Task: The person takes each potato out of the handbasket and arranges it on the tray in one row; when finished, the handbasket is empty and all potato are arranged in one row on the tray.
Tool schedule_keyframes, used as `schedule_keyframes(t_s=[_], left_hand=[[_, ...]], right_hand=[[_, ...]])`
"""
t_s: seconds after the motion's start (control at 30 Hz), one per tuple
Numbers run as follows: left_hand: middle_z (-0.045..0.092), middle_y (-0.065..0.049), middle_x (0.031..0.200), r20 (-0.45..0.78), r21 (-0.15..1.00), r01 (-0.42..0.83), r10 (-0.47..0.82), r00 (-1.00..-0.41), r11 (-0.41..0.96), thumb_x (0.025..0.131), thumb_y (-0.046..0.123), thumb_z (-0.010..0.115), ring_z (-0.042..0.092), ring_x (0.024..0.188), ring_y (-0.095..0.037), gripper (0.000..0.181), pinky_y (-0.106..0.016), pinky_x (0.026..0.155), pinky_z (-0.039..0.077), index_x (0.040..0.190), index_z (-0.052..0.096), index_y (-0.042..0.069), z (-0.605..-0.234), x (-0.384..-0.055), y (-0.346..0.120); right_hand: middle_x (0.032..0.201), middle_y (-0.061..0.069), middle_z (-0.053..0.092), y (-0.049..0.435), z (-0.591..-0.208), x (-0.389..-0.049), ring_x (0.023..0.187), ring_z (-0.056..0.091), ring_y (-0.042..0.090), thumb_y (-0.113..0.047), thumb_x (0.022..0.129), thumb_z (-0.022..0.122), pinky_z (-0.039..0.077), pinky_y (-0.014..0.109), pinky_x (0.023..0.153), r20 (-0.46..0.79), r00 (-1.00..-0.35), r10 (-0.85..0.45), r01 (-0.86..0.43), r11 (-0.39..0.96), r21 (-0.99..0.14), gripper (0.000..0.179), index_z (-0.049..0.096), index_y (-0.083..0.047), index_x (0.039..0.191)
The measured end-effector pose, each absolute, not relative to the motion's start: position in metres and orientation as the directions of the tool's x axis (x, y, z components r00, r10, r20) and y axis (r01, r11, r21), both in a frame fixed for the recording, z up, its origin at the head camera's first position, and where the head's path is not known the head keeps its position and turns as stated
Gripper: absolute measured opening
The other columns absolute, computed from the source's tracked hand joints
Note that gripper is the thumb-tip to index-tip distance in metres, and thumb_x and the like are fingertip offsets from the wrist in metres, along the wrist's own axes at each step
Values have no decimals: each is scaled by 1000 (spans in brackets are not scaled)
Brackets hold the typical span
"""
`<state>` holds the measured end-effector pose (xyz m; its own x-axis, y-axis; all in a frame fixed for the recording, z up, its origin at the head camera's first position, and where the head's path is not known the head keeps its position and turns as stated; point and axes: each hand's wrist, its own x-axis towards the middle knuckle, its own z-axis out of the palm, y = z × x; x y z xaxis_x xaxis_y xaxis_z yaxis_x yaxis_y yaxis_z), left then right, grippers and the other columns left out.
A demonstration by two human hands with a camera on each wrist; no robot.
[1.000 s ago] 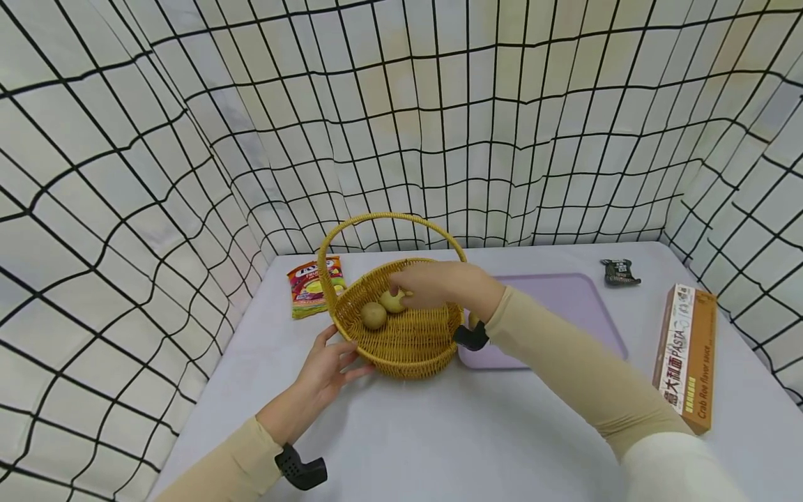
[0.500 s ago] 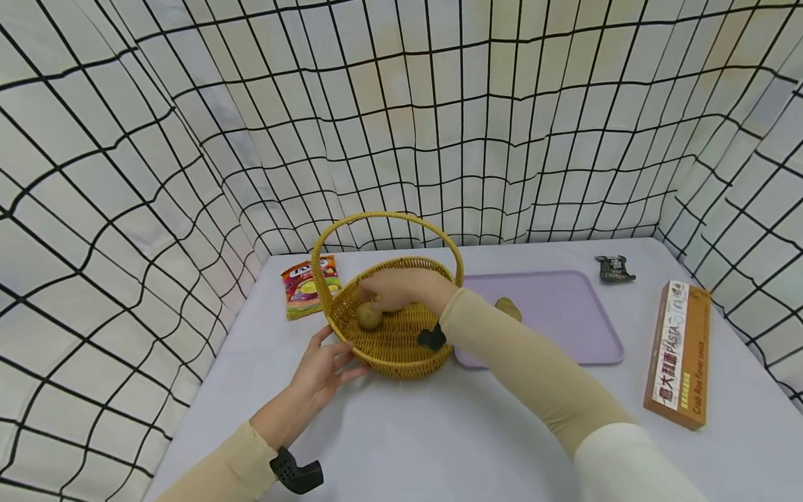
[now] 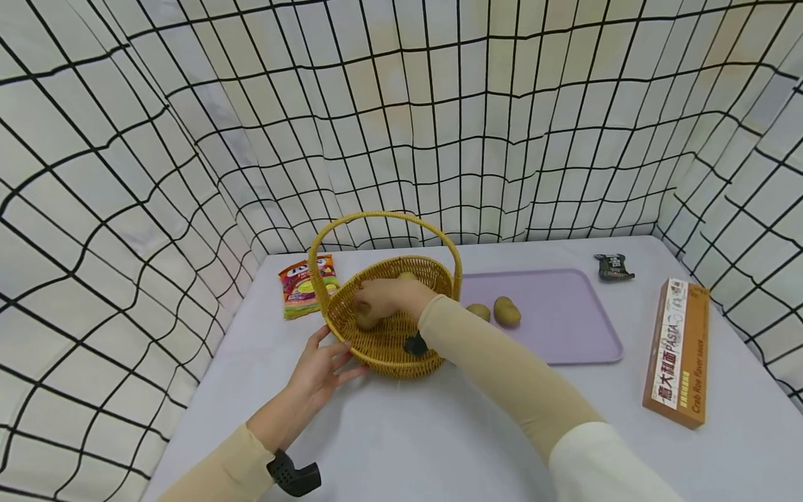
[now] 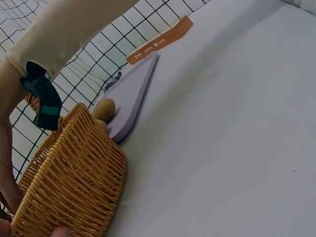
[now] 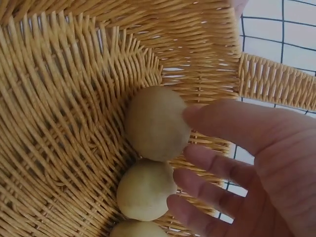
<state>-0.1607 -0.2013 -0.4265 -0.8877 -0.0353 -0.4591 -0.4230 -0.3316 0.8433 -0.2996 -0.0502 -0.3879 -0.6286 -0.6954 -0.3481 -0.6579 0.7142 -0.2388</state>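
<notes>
A yellow wicker basket with a tall arched handle stands left of centre on the table. My left hand holds its near left side, fingers at the rim and thumb against the outer wall. Inside the basket is my right hand, with thumb and loosely bent fingers at one side of a round brown potato. Below that potato in the right wrist view lie a paler potato and part of a third potato. The right hand partly covers the potatoes in the head view.
Right of the basket, a lilac tray bears two potatoes. A pasta box lies at the right, with a small black packet behind it. A red snack bag lies behind the basket's left side. Black netting surrounds the table's back and sides.
My right hand has moved left and deeper into the basket, from the paler potato to the browner one. The potatoes on the tray have come into view. My left hand stays on the basket.
</notes>
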Motion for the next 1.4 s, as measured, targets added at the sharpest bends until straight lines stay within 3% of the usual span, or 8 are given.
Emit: schedule_keyframes(t_s=[0.1, 0.17, 0.3, 0.43, 0.6, 0.8, 1.13, 1.4], left_hand=[[12, -20, 171, -462, 842, -425, -37, -886, -332, 104, -1, 45, 32, 152, -41, 84, -63, 109, 45, 166, -9, 17, -426, -161, -202], [12, -20, 171, -463, 841, -426, -36, -886, -335, 104, -1, 45, 32, 152, -41, 84, -63, 109, 45, 166, -8, 17, -426, -160, -202], [12, -20, 171, -464, 838, -426, -35, -885, -339, 104, -1, 45, 32, 152, -41, 84, -63, 108, 45, 166, -8, 18, -426, -160, -203], [14, -20, 171, -462, 840, -426, -32, -886, -336, 104, 0, 46, 32, 152, -41, 84, -63, 108, 46, 166, -8, 18, -426, -161, -203], [14, -20, 171, -459, 840, -422, -31, -888, -340, 104, -1, 46, 33, 152, -41, 84, -63, 108, 46, 166, -8, 18, -426, -161, -203], [14, -19, 171, -464, 837, -424, -37, -885, -345, 104, -2, 45, 34, 151, -41, 84, -63, 107, 46, 166, -7, 19, -427, -161, -203], [15, -20, 170, -458, 839, -422, -28, -888, -345, 103, -2, 45, 33, 152, -42, 84, -63, 108, 45, 166, -7, 18, -427, -159, -203], [17, -20, 170, -462, 839, -425, -32, -887, -340, 104, -1, 46, 31, 152, -41, 83, -63, 110, 44, 166, -7, 18, -428, -160, -204]], right_hand=[[161, -4, 44, -53, -388, -297, 148, 40, 17, -37, 98, 63, 37, 55, 115, -346, -638, -688, -655, 721, -227, 48, 57, -34, 146], [154, -1, 49, -53, -388, -295, 139, 48, 17, -32, 98, 65, 43, 46, 111, -329, -621, -712, -673, 699, -242, 44, 61, -28, 141], [118, -1, 59, -52, -390, -291, 101, 56, 14, -19, 97, 64, 48, 28, 84, -317, -572, -757, -705, 651, -283, 19, 64, -19, 116], [104, -1, 56, -50, -391, -287, 89, 52, 15, -13, 95, 66, 43, 26, 71, -355, -578, -735, -674, 675, -301, 14, 58, -21, 104], [115, -1, 55, -47, -393, -283, 99, 52, 16, -11, 94, 67, 45, 28, 77, -408, -596, -692, -669, 709, -225, 27, 62, -24, 117], [116, -4, 59, -44, -393, -281, 107, 50, 14, -17, 100, 64, 45, 28, 91, -421, -565, -710, -730, 667, -147, 23, 68, -27, 120], [104, -2, 61, -39, -370, -268, 92, 54, 14, -8, 92, 68, 44, 26, 72, -433, -516, -740, -725, 646, -240, 35, 63, -24, 124], [111, -4, 57, -26, -328, -244, 92, 53, 15, -14, 93, 64, 41, 35, 80, -403, -558, -725, -718, 666, -204, 33, 61, -29, 122]])
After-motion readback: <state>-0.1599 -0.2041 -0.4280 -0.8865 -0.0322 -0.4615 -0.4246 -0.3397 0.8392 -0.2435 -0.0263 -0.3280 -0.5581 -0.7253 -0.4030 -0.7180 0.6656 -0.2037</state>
